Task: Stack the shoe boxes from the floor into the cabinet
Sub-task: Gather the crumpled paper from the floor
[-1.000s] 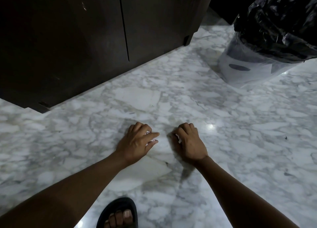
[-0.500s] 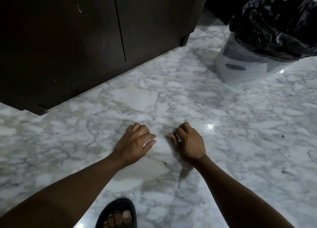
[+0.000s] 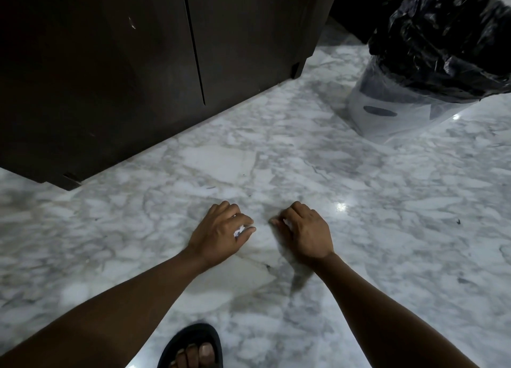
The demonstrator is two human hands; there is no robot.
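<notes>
Two hands, one cabinet, one bin

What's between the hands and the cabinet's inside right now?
The cabinet has both doors shut, blocking the way in. No shoe box is in view. The left hand pinches a white scrap, and the right hand another.

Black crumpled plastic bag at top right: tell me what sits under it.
A pale translucent container with a dark oval mark, standing on the grey-veined marble floor. The black bag covers its top, so its contents are hidden.
</notes>
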